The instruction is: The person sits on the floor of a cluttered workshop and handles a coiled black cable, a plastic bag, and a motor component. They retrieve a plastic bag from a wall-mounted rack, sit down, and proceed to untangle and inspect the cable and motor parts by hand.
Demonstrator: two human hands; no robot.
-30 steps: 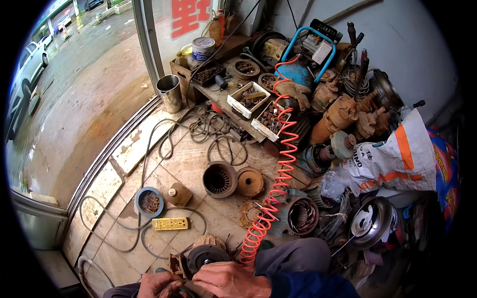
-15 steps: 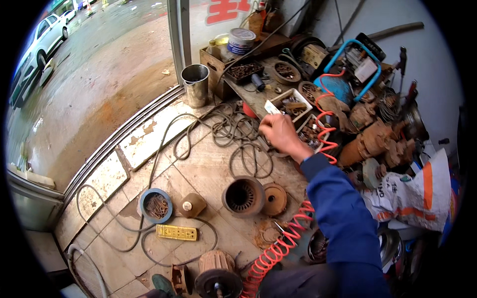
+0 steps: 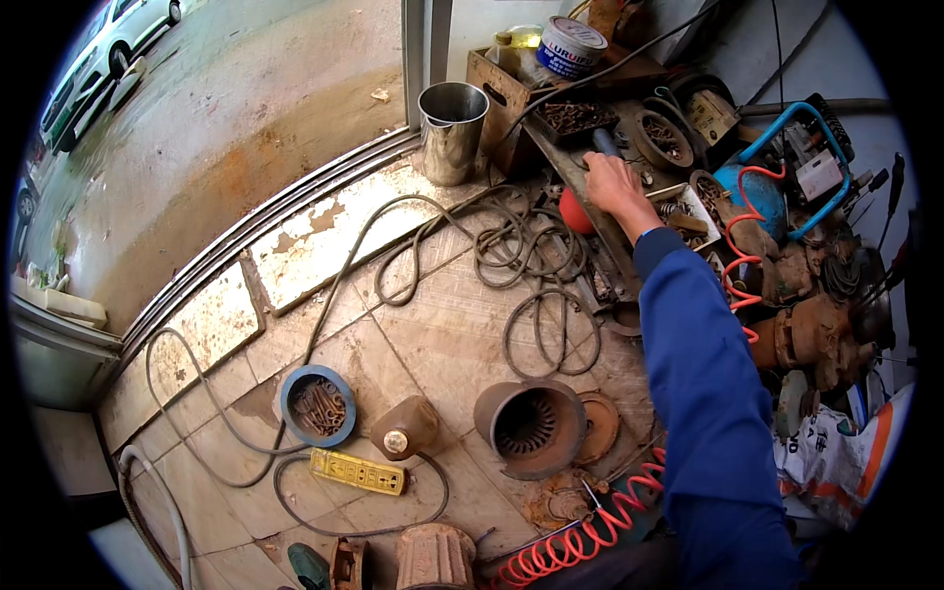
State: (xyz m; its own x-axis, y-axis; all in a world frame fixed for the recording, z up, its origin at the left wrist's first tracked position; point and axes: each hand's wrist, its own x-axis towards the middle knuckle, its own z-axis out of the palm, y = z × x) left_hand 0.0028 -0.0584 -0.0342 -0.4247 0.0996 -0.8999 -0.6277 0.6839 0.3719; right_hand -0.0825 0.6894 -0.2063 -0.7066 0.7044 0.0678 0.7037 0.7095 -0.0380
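My right hand (image 3: 615,185), at the end of a blue sleeve, reaches over the front edge of the low cluttered bench (image 3: 575,182). Its fingers are curled closed beside a dark grey-blue cylinder (image 3: 606,143) lying there. Whatever the fingers hold, if anything, is hidden. Just right of the wrist, a white tray (image 3: 700,218) contains small metal parts. Behind the hand are a dark tray of rusty screws (image 3: 575,117) and a round dish of fasteners (image 3: 664,138). Below the bench edge shows a red round object (image 3: 575,210). My left hand is out of view.
A steel pitcher (image 3: 452,138) stands by the door track. Looped cable (image 3: 521,241), a blue-rimmed bowl of bolts (image 3: 319,407), a yellow power strip (image 3: 357,471), a brown bottle (image 3: 405,429) and a rusty motor housing (image 3: 531,428) occupy the tiles. A red coiled hose (image 3: 590,536) runs nearby.
My right hand has moved from beside the white parts tray, leftward and farther along the bench, to the dark cylinder. The whole view has shifted, with the bench now nearer.
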